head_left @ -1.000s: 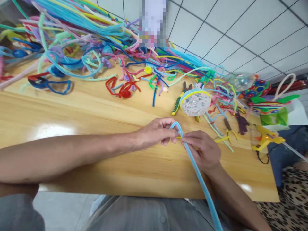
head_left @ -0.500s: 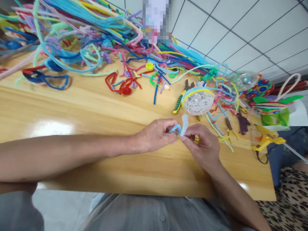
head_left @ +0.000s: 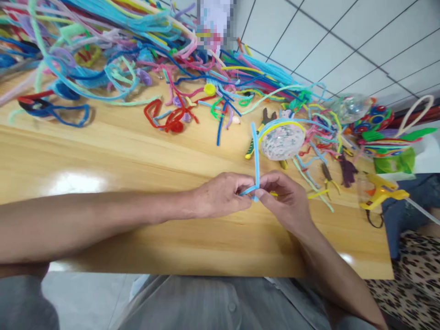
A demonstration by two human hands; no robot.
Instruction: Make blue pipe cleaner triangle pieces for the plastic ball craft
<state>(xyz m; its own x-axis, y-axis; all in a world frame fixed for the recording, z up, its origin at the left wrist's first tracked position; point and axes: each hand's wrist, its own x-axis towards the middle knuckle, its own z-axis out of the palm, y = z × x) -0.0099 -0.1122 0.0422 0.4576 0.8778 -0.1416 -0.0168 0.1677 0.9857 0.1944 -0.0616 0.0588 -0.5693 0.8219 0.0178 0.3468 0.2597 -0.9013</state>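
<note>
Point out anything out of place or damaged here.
The clear dome with a yellow rim overlaps the pliers with green and yellow handles, hiding part of them. It looks odd because it seems set on top of them. No damage stands out.

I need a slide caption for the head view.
Left hand and right hand hold a blue pipe cleaner over a wooden table.

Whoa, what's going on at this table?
A person is bending a light-blue fuzzy stick with bare hands. The left hand grips one part, and the right hand pinches it near the bend, with one length sticking out past both hands. Just beyond them on the wooden table are a clear rounded thing with a blue-and-yellow edge and some pliers. A colorful pile of fuzzy sticks lies farther back.
</note>
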